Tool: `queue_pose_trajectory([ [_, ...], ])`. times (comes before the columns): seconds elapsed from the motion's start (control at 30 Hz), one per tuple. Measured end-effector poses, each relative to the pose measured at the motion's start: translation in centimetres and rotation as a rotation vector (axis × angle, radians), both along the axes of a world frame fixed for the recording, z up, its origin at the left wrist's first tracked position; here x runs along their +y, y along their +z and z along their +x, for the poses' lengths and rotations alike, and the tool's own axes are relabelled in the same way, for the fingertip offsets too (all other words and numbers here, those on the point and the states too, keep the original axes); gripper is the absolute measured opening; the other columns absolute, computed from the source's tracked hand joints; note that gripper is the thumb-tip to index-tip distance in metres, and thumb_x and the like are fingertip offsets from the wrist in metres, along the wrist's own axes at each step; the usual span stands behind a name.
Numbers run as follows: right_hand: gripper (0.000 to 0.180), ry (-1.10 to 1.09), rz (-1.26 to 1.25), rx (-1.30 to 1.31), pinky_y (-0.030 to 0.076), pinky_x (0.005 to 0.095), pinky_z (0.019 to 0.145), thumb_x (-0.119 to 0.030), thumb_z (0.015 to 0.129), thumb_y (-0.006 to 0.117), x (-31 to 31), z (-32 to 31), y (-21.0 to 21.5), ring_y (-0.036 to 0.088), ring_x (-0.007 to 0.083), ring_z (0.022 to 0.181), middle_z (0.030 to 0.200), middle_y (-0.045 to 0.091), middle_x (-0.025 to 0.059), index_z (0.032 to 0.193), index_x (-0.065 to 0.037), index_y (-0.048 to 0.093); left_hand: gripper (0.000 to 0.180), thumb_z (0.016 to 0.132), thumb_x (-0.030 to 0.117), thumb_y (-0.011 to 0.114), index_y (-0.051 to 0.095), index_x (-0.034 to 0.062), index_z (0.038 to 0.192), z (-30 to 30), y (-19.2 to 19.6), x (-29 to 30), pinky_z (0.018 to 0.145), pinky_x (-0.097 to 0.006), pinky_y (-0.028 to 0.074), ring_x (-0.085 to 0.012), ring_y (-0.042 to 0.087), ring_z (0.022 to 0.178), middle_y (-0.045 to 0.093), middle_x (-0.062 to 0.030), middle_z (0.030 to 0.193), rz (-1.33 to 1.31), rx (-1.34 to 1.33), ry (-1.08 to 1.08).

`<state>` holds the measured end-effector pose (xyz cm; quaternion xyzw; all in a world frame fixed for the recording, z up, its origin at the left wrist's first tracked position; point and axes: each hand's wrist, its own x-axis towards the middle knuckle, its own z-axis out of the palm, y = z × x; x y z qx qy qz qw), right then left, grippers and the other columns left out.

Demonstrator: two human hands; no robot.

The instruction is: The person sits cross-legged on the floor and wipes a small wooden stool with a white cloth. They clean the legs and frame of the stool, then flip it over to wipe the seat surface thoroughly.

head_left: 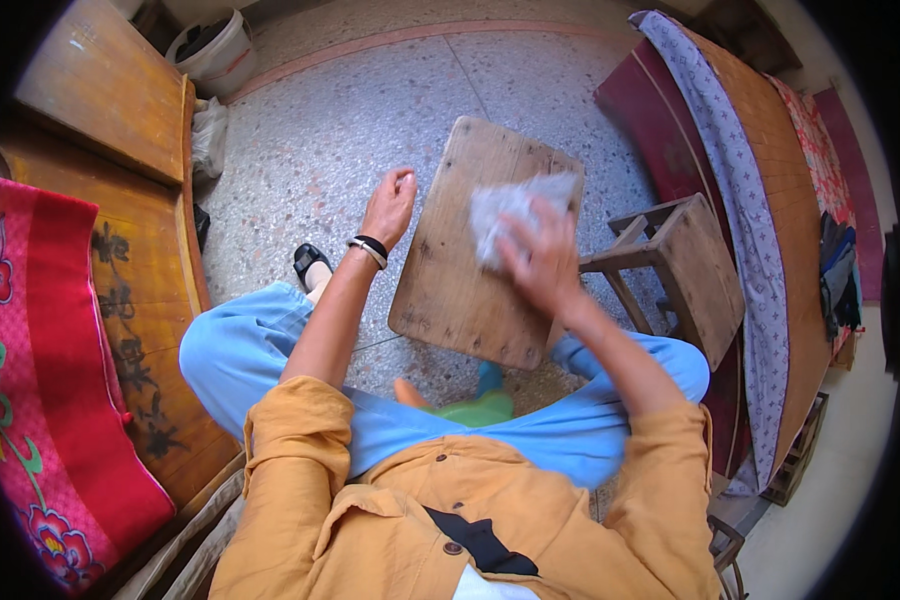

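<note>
A small wooden stool (457, 235) with a worn plank top stands on the floor between my knees. My right hand (545, 255), blurred by motion, presses a light grey cloth (505, 205) onto the far right part of that top. The cloth is bunched under the fingers. Just left of the stool's top, my left hand (390, 208) hangs in the air with its fingers curled in and nothing visible in them. A dark band and a light one circle that wrist.
A second wooden stool (685, 275) stands at the right beside a bed (790, 200) with a patterned cover edge. Wooden furniture (145, 290) with a red floral cloth (70, 370) lines the left. A white bucket (215, 60) sits at the far left. Under me is a green plastic seat (475, 410).
</note>
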<state>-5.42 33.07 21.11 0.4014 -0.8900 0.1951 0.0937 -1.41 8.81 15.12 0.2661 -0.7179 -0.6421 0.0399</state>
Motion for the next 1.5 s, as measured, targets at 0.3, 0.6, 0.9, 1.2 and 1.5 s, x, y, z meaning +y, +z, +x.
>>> queue_pose_trajectory([
  [0.3, 0.03, 0.191, -0.031, -0.019, 0.035, 0.052, 0.099, -0.031, 0.079, 0.067, 4.1, 3.1, 0.8, 0.047, 0.0314, 0.119, 0.123, 0.052, 0.0144, 0.106, -0.019, 0.067, 0.058, 0.088, 0.031, 0.057, 0.035, 0.0129, 0.139, 0.2, 3.1, 5.9, 0.101, -0.045, 0.038, -0.0423, 0.043, 0.122, 0.026, -0.0243, 0.144, -0.796, 0.143, -0.204],
  [0.6, 0.031, -0.256, -0.125, -0.011, 0.04, 0.0469, 0.095, -0.032, 0.082, 0.062, 1.7, -5.1, -0.6, 0.046, 0.0397, 0.116, 0.122, 0.052, 0.0215, 0.11, -0.018, 0.066, 0.097, 0.08, 0.05, 0.067, 0.013, 0.0054, 0.147, 0.4, 3.6, 3.6, 0.102, -0.038, 0.037, -0.0358, 0.047, 0.122, 0.045, -0.0264, 0.133, -0.349, 0.0, -0.229],
  [0.9, 0.032, 0.258, 0.035, -0.109, 0.028, 0.0623, 0.1, -0.034, 0.079, 0.066, 3.9, 9.9, 1.8, 0.04, 0.0364, 0.125, 0.129, 0.047, 0.017, 0.108, -0.021, 0.065, 0.082, 0.087, 0.05, 0.057, 0.024, 0.0009, 0.144, -0.3, 0.0, 2.8, 0.102, -0.037, 0.037, -0.0319, 0.049, 0.122, 0.049, -0.0228, 0.132, -0.18, 0.085, -0.234],
  [1.2, 0.027, 0.148, -0.14, 0.028, 0.033, 0.0567, 0.099, -0.037, 0.085, 0.06, -6.2, -3.4, -1.0, 0.046, 0.0314, 0.12, 0.124, 0.053, 0.0143, 0.106, -0.021, 0.065, 0.054, 0.102, 0.036, 0.028, 0.03, -0.0015, 0.142, 0.4, 0.0, 1.8, 0.108, -0.028, 0.026, -0.0194, 0.037, 0.13, 0.043, -0.013, 0.139, 0.173, 0.239, -0.249],
  [1.5, 0.034, 0.344, -0.044, -0.071, 0.029, 0.0602, 0.101, -0.036, 0.078, 0.066, -0.1, 9.1, 0.4, 0.042, 0.0351, 0.125, 0.128, 0.05, 0.0158, 0.107, -0.018, 0.064, 0.055, 0.102, 0.039, 0.026, 0.037, 0.0001, 0.139, 0.9, 0.0, 2.6, 0.107, -0.028, 0.027, -0.0167, 0.038, 0.128, 0.044, -0.0092, 0.139, 0.06, 0.225, -0.198],
])
